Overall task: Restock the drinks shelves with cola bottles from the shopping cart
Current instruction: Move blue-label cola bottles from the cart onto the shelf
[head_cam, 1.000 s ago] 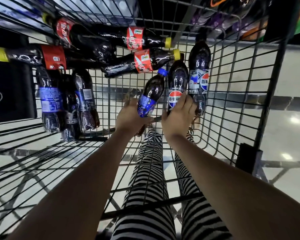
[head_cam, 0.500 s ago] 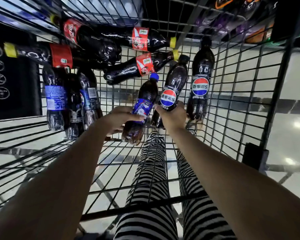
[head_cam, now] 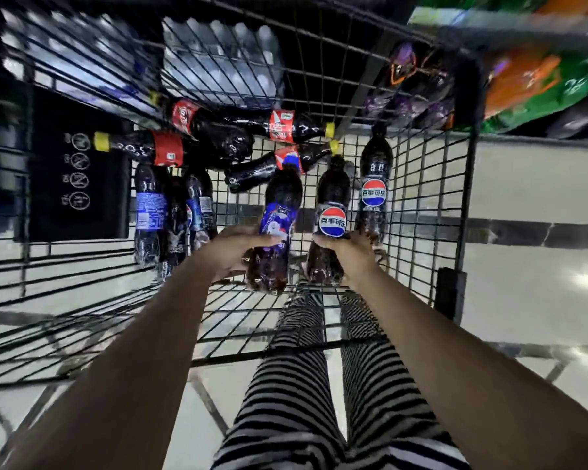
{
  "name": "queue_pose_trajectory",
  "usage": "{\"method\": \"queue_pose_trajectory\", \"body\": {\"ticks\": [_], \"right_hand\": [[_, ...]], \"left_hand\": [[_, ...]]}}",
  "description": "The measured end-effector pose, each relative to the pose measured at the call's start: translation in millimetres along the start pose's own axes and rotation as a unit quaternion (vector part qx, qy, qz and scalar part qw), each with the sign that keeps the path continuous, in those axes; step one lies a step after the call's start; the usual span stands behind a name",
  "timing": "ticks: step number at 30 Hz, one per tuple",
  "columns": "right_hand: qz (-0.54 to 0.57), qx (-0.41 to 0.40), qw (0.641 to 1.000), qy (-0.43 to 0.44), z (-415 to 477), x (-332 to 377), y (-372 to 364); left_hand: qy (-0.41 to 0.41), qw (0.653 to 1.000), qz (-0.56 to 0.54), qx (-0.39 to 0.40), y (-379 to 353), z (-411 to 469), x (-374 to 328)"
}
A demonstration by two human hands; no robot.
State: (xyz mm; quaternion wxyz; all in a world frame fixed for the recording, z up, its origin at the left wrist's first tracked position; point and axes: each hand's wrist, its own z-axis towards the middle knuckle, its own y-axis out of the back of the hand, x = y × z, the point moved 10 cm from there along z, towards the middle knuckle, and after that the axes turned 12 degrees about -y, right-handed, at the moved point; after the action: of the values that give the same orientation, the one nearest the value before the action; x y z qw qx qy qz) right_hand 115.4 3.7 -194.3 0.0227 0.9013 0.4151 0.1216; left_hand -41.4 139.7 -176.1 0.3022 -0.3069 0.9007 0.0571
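Observation:
I look down into a black wire shopping cart [head_cam: 431, 198]. My left hand [head_cam: 228, 252] is wrapped around a blue-label cola bottle [head_cam: 279, 212], held above the cart floor. My right hand [head_cam: 350, 256] grips a black-label cola bottle [head_cam: 331, 195] with a red, white and blue logo. One more bottle of that kind [head_cam: 374, 184] lies to the right of it. Three blue-label bottles [head_cam: 148, 212] lie at the left, and several red-label bottles with yellow caps [head_cam: 167, 149] lie across the far end.
Packs of water bottles [head_cam: 218, 56] stand beyond the cart's far wall. Colourful snack bags [head_cam: 537, 83] fill a shelf at the upper right. A black sign with round icons [head_cam: 77, 171] hangs on the cart's left side. My striped trouser legs [head_cam: 296, 385] show through the mesh.
Both hands closed on a bottle each and lifted them off the cart floor, tilting them more upright. The view swung upward a little, bringing the shelves into sight.

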Motion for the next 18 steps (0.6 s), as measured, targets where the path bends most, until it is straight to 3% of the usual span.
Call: {"method": "queue_pose_trajectory", "body": {"ticks": [4,9,14,18], "right_hand": [[0.015,0.040,0.999,0.033,-50,21,6],[0.012,0.068,0.991,0.114,-114,61,30],[0.000,0.080,0.977,0.197,-168,105,61],[0.006,0.081,0.964,0.254,-206,128,113]], "left_hand": [[-0.037,0.996,-0.082,-0.011,-2,-29,-35],[-0.133,0.984,-0.103,-0.053,-16,-70,-101],[-0.257,0.965,-0.036,-0.030,-72,-116,-192],[-0.305,0.952,-0.029,-0.029,-129,-144,-237]]}}
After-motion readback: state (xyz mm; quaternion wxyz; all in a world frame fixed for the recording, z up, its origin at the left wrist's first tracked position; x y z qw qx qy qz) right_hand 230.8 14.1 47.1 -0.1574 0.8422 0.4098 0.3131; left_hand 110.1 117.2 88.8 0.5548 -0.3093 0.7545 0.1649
